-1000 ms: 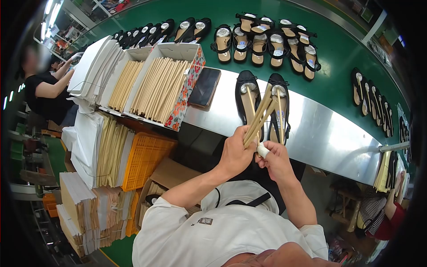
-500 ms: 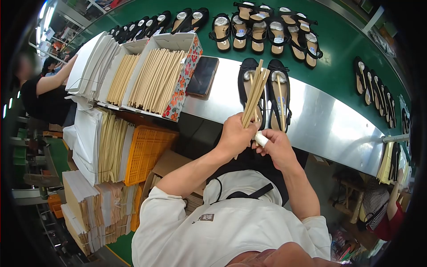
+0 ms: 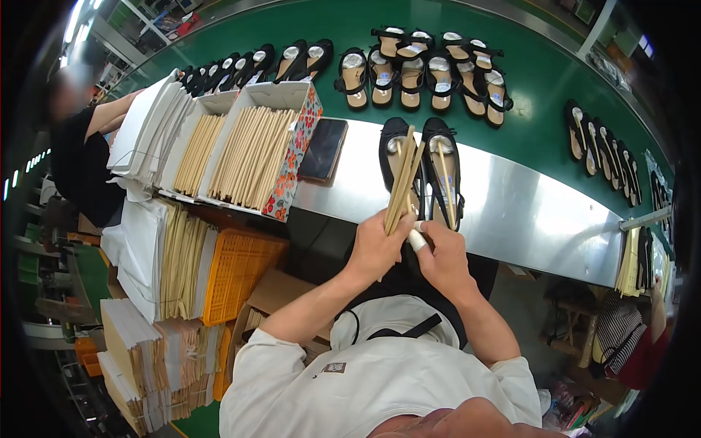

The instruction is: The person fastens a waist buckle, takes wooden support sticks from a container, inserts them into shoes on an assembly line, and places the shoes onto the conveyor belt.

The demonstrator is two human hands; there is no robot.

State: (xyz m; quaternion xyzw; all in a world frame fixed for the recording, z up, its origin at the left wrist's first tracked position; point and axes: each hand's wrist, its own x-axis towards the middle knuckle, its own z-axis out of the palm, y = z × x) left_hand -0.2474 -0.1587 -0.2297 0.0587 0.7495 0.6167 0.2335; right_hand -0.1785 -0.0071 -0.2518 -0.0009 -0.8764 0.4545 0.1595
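Observation:
My left hand (image 3: 374,248) is closed around a bundle of flat wooden sticks (image 3: 403,179), which point up and away over the left shoe. Just right of it, my right hand (image 3: 442,255) has its fingers pinched together at the shoes' heel ends, with a white cover (image 3: 417,240) on one finger. What those fingertips hold is hidden. A pair of black shoes with bows stands on the metal ledge: the left shoe (image 3: 387,158) is partly hidden by the sticks, and the right shoe (image 3: 454,197) has a stick lying lengthwise inside. White stuffing fills both toes.
Boxes of sticks (image 3: 252,157) stand left, beside a dark phone (image 3: 323,150). Several black shoes (image 3: 439,82) sit on the green belt (image 3: 544,91), with more shoes (image 3: 600,142) farther right. Paper stacks (image 3: 131,270) and an orange crate (image 3: 237,277) are lower left. A person (image 3: 80,160) works at left.
The view has shifted, so the belt and shoes appear lower and slightly left. My right hand has moved closer in to the heel ends. The left hand keeps its stick bundle.

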